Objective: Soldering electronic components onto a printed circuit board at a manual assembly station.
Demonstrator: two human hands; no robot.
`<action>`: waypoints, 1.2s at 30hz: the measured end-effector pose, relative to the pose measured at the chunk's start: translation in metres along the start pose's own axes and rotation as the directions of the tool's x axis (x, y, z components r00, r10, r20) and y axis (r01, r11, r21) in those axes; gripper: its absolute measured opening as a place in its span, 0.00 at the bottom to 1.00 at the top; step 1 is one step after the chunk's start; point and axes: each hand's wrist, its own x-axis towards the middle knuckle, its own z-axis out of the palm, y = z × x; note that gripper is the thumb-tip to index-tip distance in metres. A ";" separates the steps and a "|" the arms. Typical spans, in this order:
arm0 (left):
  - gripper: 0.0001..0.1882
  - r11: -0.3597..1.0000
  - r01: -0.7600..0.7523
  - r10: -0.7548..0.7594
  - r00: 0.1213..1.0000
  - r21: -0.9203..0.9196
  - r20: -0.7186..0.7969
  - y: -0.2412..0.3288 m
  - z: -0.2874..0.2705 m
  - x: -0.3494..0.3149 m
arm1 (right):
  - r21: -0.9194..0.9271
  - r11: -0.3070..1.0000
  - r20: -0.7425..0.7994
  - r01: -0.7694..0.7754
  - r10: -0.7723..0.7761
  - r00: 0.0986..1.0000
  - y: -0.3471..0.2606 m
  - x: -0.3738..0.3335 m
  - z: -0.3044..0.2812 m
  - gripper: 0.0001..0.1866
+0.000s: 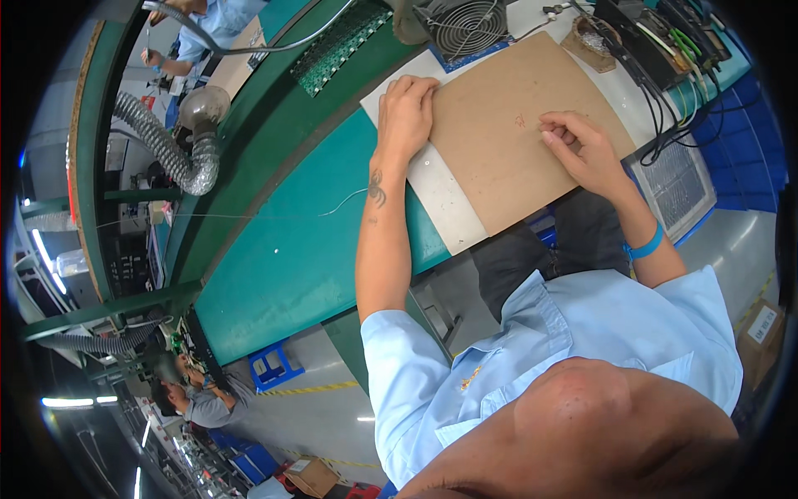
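Observation:
A flat brown cardboard sheet [490, 158] lies over a white board [453, 204] on the bench in front of me. My left hand [405, 116] rests at the sheet's left edge, its fingers curled together and their undersides hidden. Over the right part of the sheet is my right hand [586, 150], fingers bent in and thumb close to the forefinger. Whatever it may hold is too small or hidden to make out. Small reddish marks or bits [520, 121] show on the cardboard between my hands.
A fan with a wire guard [468, 29] stands beyond the sheet. Black boxes with cables [657, 50] and a small container [592, 43] sit at the far right. A green circuit panel [341, 46] lies far left. A thin wire [345, 200] crosses the green bench [291, 266]. Other people work to the left.

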 end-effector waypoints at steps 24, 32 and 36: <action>0.06 0.973 0.075 -0.137 0.951 0.220 0.278 0.024 0.008 0.035 | -0.022 0.974 -0.024 0.227 -0.227 0.974 0.010 -0.002 -0.014 0.07; 0.06 0.983 0.152 -0.161 0.983 0.100 0.084 0.013 -0.020 0.011 | -0.031 0.969 -0.022 0.246 -0.247 0.969 0.012 -0.003 -0.013 0.07; 0.05 0.950 0.297 -0.298 0.955 0.090 -0.013 0.020 -0.043 -0.001 | -0.039 0.975 0.007 0.221 -0.221 0.975 0.010 -0.002 -0.015 0.07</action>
